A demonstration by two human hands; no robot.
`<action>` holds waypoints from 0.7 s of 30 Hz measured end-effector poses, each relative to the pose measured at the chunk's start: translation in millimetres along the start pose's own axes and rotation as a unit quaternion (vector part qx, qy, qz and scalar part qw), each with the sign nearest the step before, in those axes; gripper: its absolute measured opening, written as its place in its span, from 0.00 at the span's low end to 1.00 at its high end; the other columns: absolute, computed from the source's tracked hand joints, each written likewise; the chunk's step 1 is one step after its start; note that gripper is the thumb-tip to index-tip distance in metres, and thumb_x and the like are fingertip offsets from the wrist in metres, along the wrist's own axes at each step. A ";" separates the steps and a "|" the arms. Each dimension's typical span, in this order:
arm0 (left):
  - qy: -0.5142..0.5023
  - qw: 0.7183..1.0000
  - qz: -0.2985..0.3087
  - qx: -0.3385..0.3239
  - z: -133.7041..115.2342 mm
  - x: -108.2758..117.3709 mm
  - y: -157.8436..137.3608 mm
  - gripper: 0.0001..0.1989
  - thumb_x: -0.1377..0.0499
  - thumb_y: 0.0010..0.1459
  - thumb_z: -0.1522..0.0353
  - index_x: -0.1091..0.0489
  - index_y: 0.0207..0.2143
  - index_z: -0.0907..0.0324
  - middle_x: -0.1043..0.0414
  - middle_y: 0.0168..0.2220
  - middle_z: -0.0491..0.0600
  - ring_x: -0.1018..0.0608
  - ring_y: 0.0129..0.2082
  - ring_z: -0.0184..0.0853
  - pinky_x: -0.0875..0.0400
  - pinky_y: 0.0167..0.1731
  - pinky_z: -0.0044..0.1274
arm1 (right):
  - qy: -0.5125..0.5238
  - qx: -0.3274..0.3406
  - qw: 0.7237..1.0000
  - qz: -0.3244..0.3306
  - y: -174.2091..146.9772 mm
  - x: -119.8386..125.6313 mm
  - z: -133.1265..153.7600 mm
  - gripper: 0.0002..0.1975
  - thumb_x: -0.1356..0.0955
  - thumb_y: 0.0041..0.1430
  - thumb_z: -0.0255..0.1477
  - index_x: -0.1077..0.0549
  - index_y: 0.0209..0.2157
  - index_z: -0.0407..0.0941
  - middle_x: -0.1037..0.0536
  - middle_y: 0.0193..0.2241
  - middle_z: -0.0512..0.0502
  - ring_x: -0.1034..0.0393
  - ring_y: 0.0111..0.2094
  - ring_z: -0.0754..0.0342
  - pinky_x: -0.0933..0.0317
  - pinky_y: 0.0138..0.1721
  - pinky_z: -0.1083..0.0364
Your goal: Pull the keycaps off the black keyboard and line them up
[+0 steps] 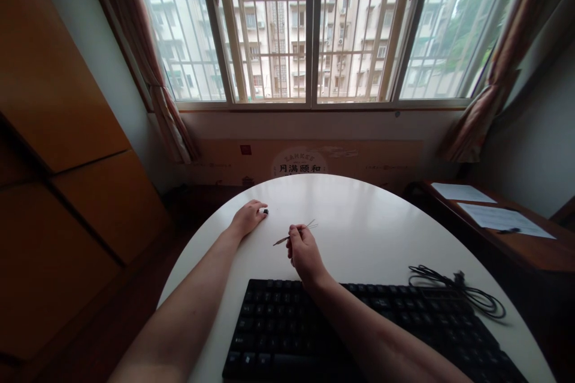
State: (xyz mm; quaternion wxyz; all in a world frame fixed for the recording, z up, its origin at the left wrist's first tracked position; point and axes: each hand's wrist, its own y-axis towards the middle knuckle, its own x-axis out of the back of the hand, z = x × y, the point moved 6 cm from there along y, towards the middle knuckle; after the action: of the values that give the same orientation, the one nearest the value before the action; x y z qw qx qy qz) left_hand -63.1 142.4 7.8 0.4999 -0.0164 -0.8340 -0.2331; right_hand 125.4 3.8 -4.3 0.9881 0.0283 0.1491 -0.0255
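Observation:
My left hand (248, 219) rests over the far left part of the round white table (359, 209). Its thumb and fingers close on a small black keycap (266, 212). My right hand (305, 250) is closed around a thin wire keycap puller (281, 240). Thin wire loops stick out past the fingers to the upper right, and a narrow pointed end shows at the lower left. Below this hand lies a black keyboard (274, 326), with my right forearm crossing over it and hiding some of its keys.
A coiled black cable (483, 302) lies at the keyboard's right end. To the right, a brown wooden surface (453, 197) carries white papers (498, 219) and small dark items. A printed cardboard box (359, 158) stands beyond the table, beneath the window. Orange-brown cabinets (58, 251) stand left.

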 end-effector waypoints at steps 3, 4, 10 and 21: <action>-0.011 1.000 -0.007 0.005 1.1 0.0 -0.3 0.17 0.41 0.53 0.67 0.25 0.46 0.58 0.28 0.46 0.52 0.24 0.37 0.38 0.31 0.46 0.29 | -0.004 0.003 1.000 0.008 -0.5 -0.7 -0.3 0.14 0.36 0.61 0.42 0.37 0.33 0.46 0.34 0.19 0.56 0.43 0.15 0.61 0.54 0.14 0.62; -0.015 1.000 -0.010 0.007 1.4 0.1 -0.7 0.17 0.41 0.53 0.67 0.25 0.46 0.58 0.28 0.46 0.51 0.24 0.37 0.37 0.31 0.46 0.28 | -0.005 0.006 1.000 0.011 -0.5 -1.0 -0.4 0.14 0.36 0.61 0.42 0.37 0.33 0.46 0.34 0.19 0.56 0.43 0.15 0.61 0.53 0.14 0.62; -0.048 0.997 -0.041 0.050 6.8 3.6 -6.2 0.21 0.40 0.52 0.66 0.28 0.49 0.60 0.28 0.48 0.52 0.24 0.38 0.36 0.31 0.44 0.26 | -0.016 0.020 0.999 0.025 -0.2 -1.4 0.2 0.15 0.37 0.62 0.43 0.38 0.33 0.46 0.34 0.19 0.56 0.43 0.16 0.60 0.52 0.14 0.62; -0.038 0.957 -0.128 0.256 15.2 13.9 -27.8 0.23 0.61 0.65 0.59 0.32 0.29 0.59 0.28 0.27 0.50 0.28 0.29 0.37 0.40 0.27 0.24 | -0.076 0.044 0.984 0.158 -20.7 -15.5 11.9 0.14 0.37 0.62 0.43 0.38 0.31 0.46 0.38 0.15 0.59 0.46 0.14 0.60 0.51 0.16 0.61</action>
State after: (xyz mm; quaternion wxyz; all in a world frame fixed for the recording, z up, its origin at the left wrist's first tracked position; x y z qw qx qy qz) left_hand -89.9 121.0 3.2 0.4214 0.2101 -0.8791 -0.0732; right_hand 112.9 -16.9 10.6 0.9859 0.0928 0.0660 0.1226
